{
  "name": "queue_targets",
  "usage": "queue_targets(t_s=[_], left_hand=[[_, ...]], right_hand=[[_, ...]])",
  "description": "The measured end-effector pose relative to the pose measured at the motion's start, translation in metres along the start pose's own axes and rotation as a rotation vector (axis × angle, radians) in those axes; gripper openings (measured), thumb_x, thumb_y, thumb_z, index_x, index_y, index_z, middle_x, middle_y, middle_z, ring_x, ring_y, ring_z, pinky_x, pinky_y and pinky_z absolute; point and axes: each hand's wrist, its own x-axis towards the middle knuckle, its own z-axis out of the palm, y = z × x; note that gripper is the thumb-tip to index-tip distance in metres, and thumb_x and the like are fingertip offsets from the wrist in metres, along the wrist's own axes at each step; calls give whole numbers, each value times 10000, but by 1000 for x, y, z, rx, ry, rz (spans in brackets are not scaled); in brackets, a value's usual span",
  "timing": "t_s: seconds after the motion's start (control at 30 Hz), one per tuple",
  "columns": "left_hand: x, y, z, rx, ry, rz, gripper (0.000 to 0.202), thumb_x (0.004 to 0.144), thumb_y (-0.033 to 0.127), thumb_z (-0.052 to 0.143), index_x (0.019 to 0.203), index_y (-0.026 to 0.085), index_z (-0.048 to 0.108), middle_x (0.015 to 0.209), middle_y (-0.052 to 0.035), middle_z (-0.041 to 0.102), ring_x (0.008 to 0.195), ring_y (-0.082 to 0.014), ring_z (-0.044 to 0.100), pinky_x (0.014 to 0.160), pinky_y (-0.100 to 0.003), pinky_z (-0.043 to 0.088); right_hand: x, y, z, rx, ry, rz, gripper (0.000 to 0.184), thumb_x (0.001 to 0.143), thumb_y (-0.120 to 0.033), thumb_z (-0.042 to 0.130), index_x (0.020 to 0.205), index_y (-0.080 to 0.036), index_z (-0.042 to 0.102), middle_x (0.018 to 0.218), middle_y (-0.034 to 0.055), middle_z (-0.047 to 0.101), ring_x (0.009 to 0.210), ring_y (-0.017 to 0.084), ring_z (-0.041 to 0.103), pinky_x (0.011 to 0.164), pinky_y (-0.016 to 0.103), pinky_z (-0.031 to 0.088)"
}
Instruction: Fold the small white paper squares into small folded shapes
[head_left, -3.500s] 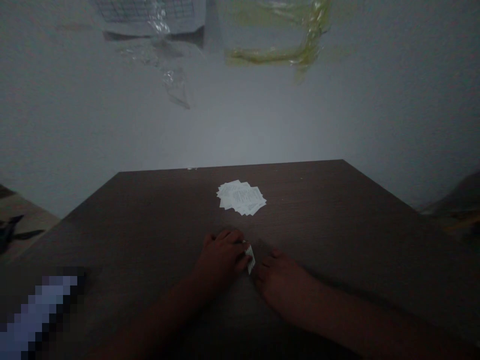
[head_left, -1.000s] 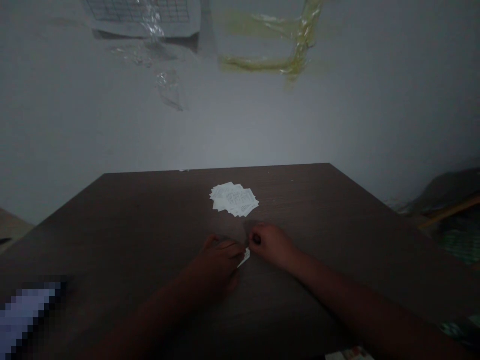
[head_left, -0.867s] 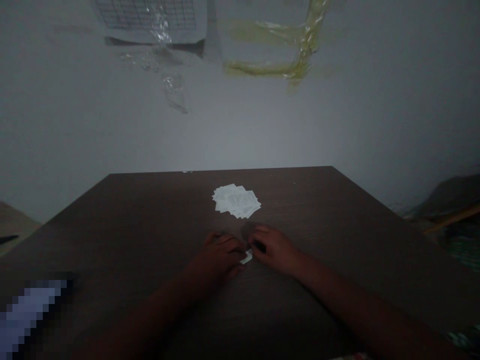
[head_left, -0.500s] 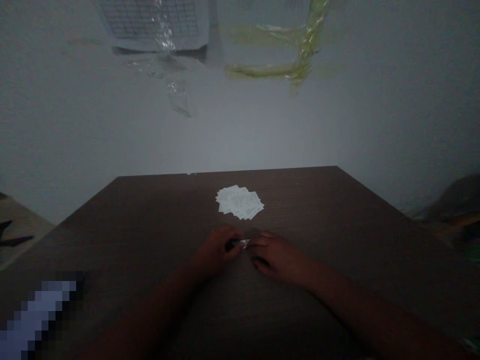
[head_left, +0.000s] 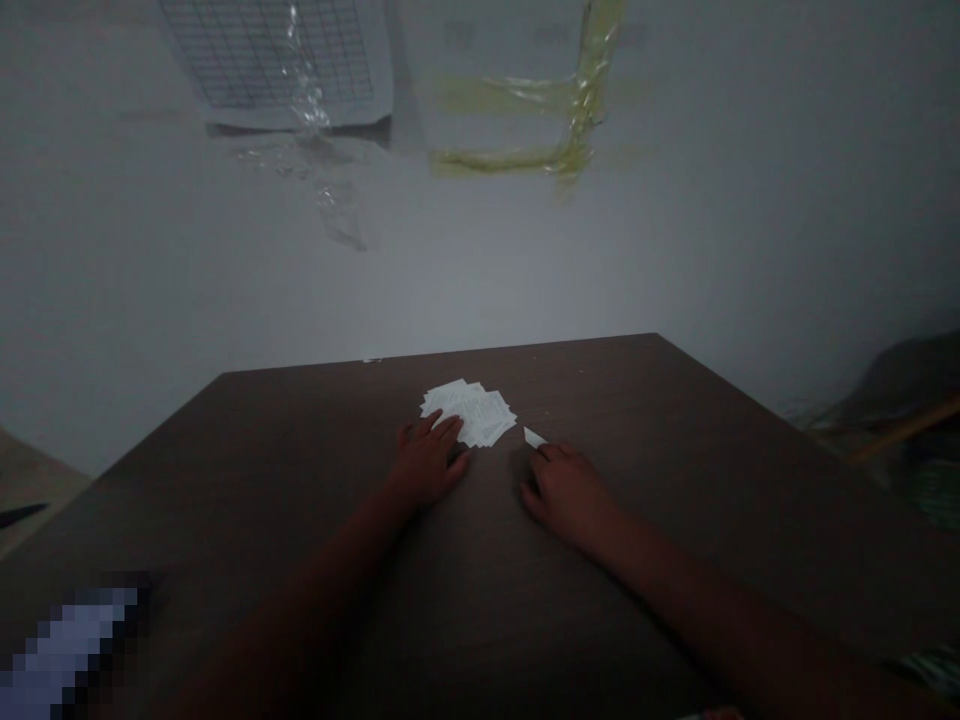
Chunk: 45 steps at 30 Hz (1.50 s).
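Note:
A loose pile of white paper slips (head_left: 480, 412) with printed text lies overlapped on the dark table. My left hand (head_left: 426, 468) reaches the pile's near left edge, its fingers spread over the slips and nothing gripped. To the right, my right hand (head_left: 571, 492) is low over the tabletop with its fingers bent. A single white paper slip (head_left: 533, 437) sticks out past those fingertips; the rest of it is hidden under the hand.
The brown table (head_left: 300, 420) meets a pale wall (head_left: 480, 280) at its back edge. Taped sheets (head_left: 285, 60) hang on the wall. At the lower left lies a pixelated object (head_left: 71, 645). Dark items (head_left: 915, 400) stand beyond the table's right edge.
My hands were together in front of the pile around a small white paper. The left has moved forward and left onto the pile; the right has shifted right with a slip. The view moved slightly.

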Motion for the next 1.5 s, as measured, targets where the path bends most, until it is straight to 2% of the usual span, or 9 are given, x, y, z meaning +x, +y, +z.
queue_targets(t_s=[0.27, 0.47, 0.57, 0.67, 0.83, 0.97, 1.1, 1.33, 1.5], left_hand=[[-44, 4, -10, 79, -69, 29, 578, 1250, 386, 658, 1803, 248, 755, 1845, -203, 773, 1770, -464, 666, 1503, -771, 429], [-26, 12, -6, 91, -64, 1, 680, 1232, 368, 685, 1900, 248, 671, 1954, -215, 660, 1859, -488, 565, 1494, -784, 456], [-29, 12, -5, 77, -53, 19, 631, 1236, 382, 705, 1862, 298, 722, 1879, -181, 748, 1854, -481, 581, 1519, -792, 430], [-51, 7, -7, 81, -26, 28, 577, 1229, 370, 739, 1801, 303, 771, 1795, -171, 819, 1808, -475, 636, 1513, -798, 434], [-81, -1, -14, 10, -27, 20, 451, 1226, 295, 738, 1657, 241, 857, 1636, -191, 890, 1600, -437, 794, 1390, -684, 611], [-77, -8, -13, -67, -22, 39, 373, 1185, 261, 785, 1538, 253, 905, 1628, -175, 869, 1531, -393, 824, 1351, -589, 675], [-68, -19, -13, -150, -15, 66, 247, 1141, 273, 830, 1368, 239, 921, 1767, -200, 787, 1608, -425, 780, 1360, -628, 674], [-64, -21, -16, -157, -45, 113, 353, 1180, 276, 772, 1515, 262, 883, 1604, -149, 890, 1506, -394, 837, 1332, -596, 685], [-63, -20, -15, -119, -54, 127, 303, 1191, 299, 766, 1436, 275, 942, 1575, -150, 904, 1489, -397, 835, 1338, -601, 672]], right_hand=[[-9, -9, 8, 75, 38, -143, 324, 1174, -324, 762, 1436, -196, 903, 1625, 244, 852, 1508, 475, 791, 1313, 675, 646], [-10, -20, 13, 127, -4, -244, 356, 1166, -287, 773, 1479, -161, 886, 1655, 254, 839, 1556, 450, 788, 1361, 632, 643], [-10, -18, 13, 140, -5, -233, 378, 1167, -297, 784, 1509, -167, 878, 1701, 251, 821, 1606, 452, 767, 1388, 634, 625], [-11, -13, 15, 150, 2, -219, 401, 1173, -318, 794, 1534, -163, 873, 1773, 261, 778, 1676, 458, 723, 1427, 634, 593], [-12, -11, 20, 214, 25, -252, 399, 1183, -300, 776, 1553, -182, 870, 1767, 259, 783, 1692, 467, 709, 1435, 706, 581], [-12, -14, 20, 250, 0, -326, 405, 1197, -308, 774, 1574, -189, 860, 1824, 240, 740, 1714, 440, 690, 1442, 682, 577], [-14, -17, 16, 254, -48, -375, 428, 1210, -305, 773, 1612, -175, 843, 1850, 249, 712, 1720, 434, 682, 1446, 671, 574], [-16, -16, 13, 268, -62, -415, 418, 1197, -282, 786, 1600, -188, 846, 1825, 246, 734, 1718, 432, 687, 1426, 688, 588], [-18, -19, 10, 289, -80, -467, 371, 1215, -291, 770, 1559, -183, 859, 1738, 235, 792, 1636, 401, 737, 1429, 655, 582]])
